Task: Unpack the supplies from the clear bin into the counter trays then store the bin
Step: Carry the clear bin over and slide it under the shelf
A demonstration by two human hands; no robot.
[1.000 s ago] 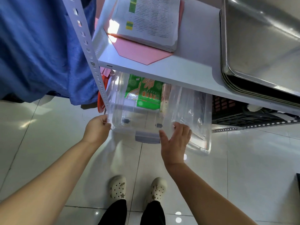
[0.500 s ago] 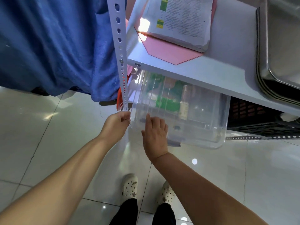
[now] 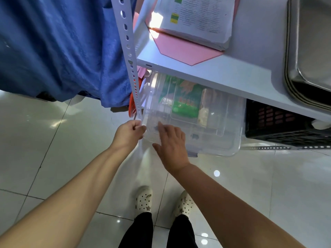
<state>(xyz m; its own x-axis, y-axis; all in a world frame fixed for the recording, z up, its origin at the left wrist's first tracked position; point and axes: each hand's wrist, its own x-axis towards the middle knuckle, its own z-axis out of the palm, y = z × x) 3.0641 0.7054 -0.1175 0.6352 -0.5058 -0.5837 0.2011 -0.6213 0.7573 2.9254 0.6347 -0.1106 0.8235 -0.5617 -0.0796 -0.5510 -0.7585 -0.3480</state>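
Nearest the camera, two pale perforated clogs [image 3: 162,201] stand on the glossy tiled floor [image 3: 53,144], with black trouser legs above them at the bottom edge of the view. Both bare forearms extend forward from the lower corners toward the shelving unit. The left hand [image 3: 128,134] is curled at the near-left corner of the clear bin [image 3: 220,126], fingers and thumb pinched together at the corner rim, just beside the foot of the perforated white upright [image 3: 129,56]. The right hand [image 3: 170,142] lies palm-down on the near-left part of the bin, fingers spread and extended flat against the plastic, not closed around anything. The clear bin sits low, under the white shelf [image 3: 223,74], with its near edge projecting out past the shelf front over the floor; a grey latch shows at its near rim. Through the transparent walls a green printed package [image 3: 186,102] is visible (whether it is inside the bin or behind it cannot be determined). To the right of the bin, also under the shelf, stands a black slotted crate [image 3: 279,124], touching or just beside the bin's right wall. On top of the shelf, farther back, a stack of printed papers [image 3: 200,20] rests on a pink folder [image 3: 186,51]. At the far right of the shelf lies a stack of metal trays [image 3: 311,51]. To the left of the upright, blue fabric [image 3: 59,45] hangs down and fills the far-left area.
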